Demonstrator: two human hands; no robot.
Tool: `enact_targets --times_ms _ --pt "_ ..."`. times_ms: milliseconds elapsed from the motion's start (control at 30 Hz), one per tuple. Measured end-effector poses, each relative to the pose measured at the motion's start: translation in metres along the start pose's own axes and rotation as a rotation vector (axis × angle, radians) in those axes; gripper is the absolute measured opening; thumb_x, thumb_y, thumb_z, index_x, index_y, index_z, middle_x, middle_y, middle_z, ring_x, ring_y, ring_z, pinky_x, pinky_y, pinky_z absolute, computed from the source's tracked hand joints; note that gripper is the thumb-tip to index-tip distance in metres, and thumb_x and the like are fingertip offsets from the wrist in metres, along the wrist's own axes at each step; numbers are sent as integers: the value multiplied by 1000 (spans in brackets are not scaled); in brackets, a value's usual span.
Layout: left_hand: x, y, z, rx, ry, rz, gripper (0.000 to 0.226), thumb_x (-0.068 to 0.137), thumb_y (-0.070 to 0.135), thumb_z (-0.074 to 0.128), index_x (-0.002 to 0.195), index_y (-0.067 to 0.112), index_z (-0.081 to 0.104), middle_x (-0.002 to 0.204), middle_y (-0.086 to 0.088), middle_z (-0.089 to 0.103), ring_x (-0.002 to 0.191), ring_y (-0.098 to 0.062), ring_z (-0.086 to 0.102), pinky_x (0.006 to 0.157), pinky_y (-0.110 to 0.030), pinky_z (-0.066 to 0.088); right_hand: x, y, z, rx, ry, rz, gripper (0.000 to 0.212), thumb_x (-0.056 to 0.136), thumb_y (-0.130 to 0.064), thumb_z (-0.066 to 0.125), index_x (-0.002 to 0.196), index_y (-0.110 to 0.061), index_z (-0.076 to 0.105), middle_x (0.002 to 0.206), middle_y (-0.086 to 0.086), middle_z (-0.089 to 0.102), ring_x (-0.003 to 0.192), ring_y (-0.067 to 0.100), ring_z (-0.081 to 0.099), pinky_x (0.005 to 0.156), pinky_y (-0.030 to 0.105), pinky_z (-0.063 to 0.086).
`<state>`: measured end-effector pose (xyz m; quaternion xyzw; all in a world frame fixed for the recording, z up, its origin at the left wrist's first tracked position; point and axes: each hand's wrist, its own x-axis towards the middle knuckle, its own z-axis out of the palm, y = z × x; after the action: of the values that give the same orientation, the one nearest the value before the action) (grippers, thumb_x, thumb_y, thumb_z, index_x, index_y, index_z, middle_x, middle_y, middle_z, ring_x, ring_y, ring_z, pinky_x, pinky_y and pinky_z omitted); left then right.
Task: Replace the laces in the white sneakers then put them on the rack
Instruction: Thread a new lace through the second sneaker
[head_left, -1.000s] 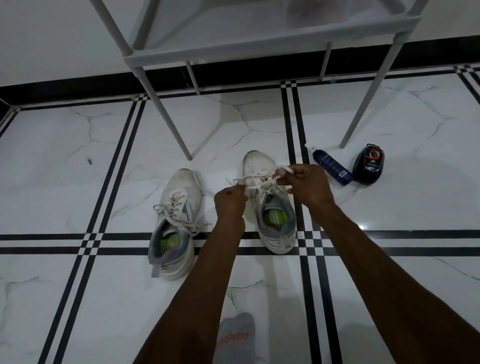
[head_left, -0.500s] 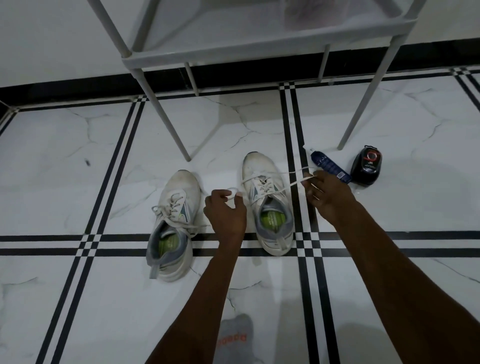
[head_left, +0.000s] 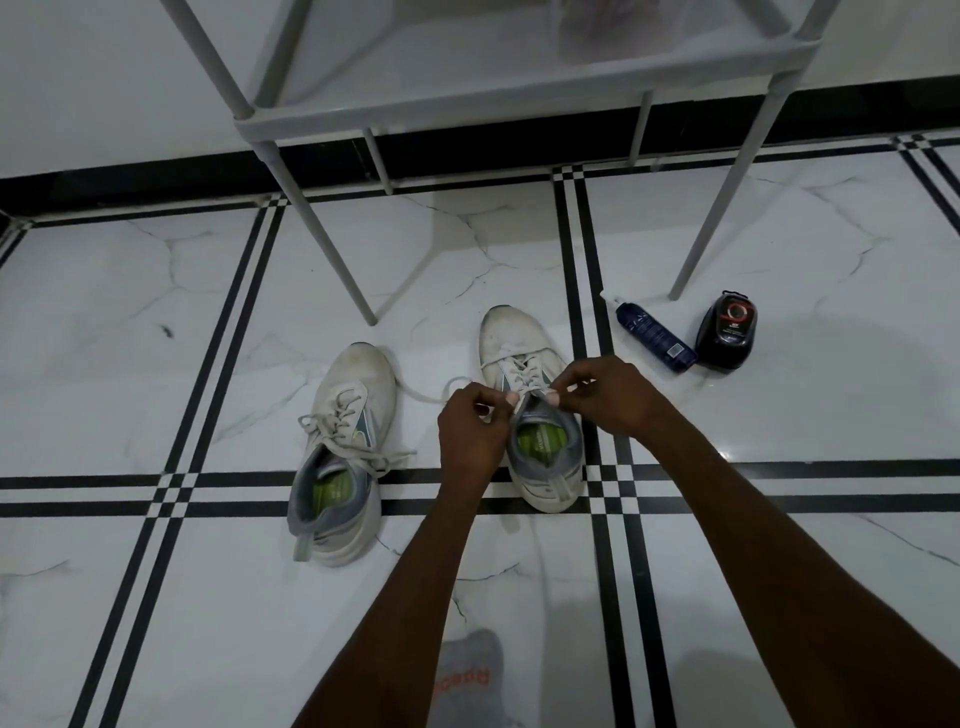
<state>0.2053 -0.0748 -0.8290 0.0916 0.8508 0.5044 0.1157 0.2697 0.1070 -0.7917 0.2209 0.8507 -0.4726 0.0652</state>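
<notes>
Marble floor (head_left: 156, 322) beneath: both hands, left (head_left: 470, 431) and right (head_left: 605, 395), pinch lace ends (head_left: 519, 371) over the sneaker (head_left: 530, 415), likely tying.

Both hands are down at the right sneaker (head_left: 524, 364) on the marble floor (head_left: 130, 322). Left hand (head_left: 470, 431) and right hand (head_left: 605, 397) each pinch its white lace (head_left: 524, 387) near the tongue. The left sneaker (head_left: 345, 447) sits just beside it, laced. A blue bottle (head_left: 655, 340) and black container (head_left: 727, 332) lie by the rack (head_left: 498, 98) leg.
</notes>
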Motion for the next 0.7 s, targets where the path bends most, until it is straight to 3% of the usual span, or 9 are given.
enact_targets --times_ms 100,200,400,467,567,633,700 --pt "-1 0 -1 7 -35 -53 24 93 34 71 89 10 68 86 1 70 83 -10 65 74 -22 49 1 3 3 36 30 3 19 78 -31 83 72 -21 69 92 -5 74 87 4 65 75 20 48" --pt "-2 -1 -1 45 -35 -21 20 97 27 67 93 8 66 88 -2 70 83 -14 65 70 -19 46 -2 1 2 21 10 13 20 83 -33 79 78 -15 71 95 -3 74 84 3 63 67 18 44" --pt "-2 1 -6 125 -21 19 16 98 21 65 89 7 64 88 -3 70 80 -16 64 72 -25 46 -5 2 6 -64 62 49 17 86 -36 76 81 -20 72 95 -6 72 89 5 61 77 21 41" --pt "-2 2 -8 245 -58 43 18 99 28 61 89 13 61 93 -1 67 86 -19 63 79 -34 48 -5 0 4 -110 48 48 19 87 -37 74 81 -19 71 92 -6 69 87 7 59 70 18 41" --pt "0 9 -17 447 -185 2 28 102 43 52 80 26 54 100 3 62 98 -21 58 91 -43 41 -6 -5 -2 -187 -99 43 33 94 -46 62 76 -18 65 80 -5 61 81 12 57 63 17 38" --pt "3 17 -26 406 -244 -45 34 102 48 49 73 31 52 101 5 60 101 -21 57 97 -44 37 -8 -12 -8 -49 -182 68 45 97 -52 52 78 -14 66 81 1 64 82 17 59 70 25 45" --pt "8 30 -34 171 -242 -75 29 99 51 50 80 32 61 101 6 65 99 -15 60 98 -40 42 -8 -22 -16 167 -151 99 52 99 -56 46 94 -12 73 98 5 71 92 20 62 81 34 49"
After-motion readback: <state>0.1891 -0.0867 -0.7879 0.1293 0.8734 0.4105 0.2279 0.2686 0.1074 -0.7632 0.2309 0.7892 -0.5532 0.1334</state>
